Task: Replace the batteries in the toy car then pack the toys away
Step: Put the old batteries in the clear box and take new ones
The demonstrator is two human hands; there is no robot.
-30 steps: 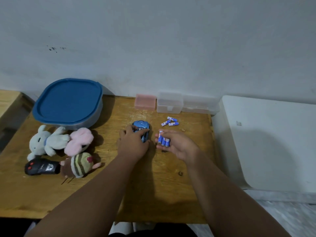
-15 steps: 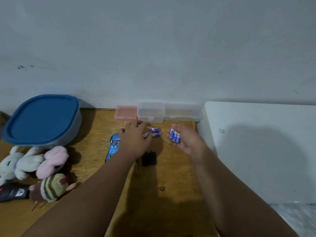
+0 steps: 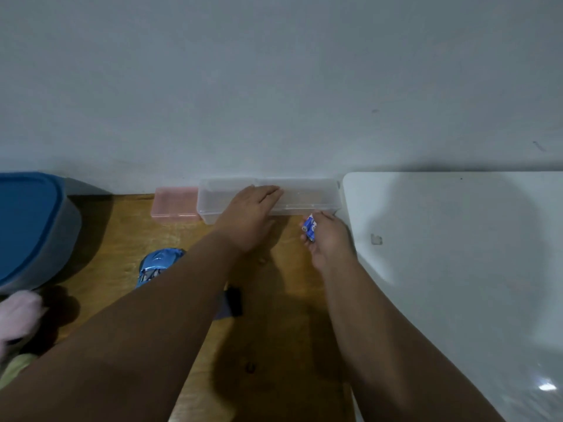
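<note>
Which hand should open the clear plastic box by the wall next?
Left, likely. The left hand rests flat on the clear plastic box and holds nothing; the right hand is busy gripping the small blue batteries.

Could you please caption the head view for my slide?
Left hand lies flat over the clear box; right hand holds blue batteries.

No legible text; perhaps print on the blue batteries (image 3: 309,227), too blurred.
</note>
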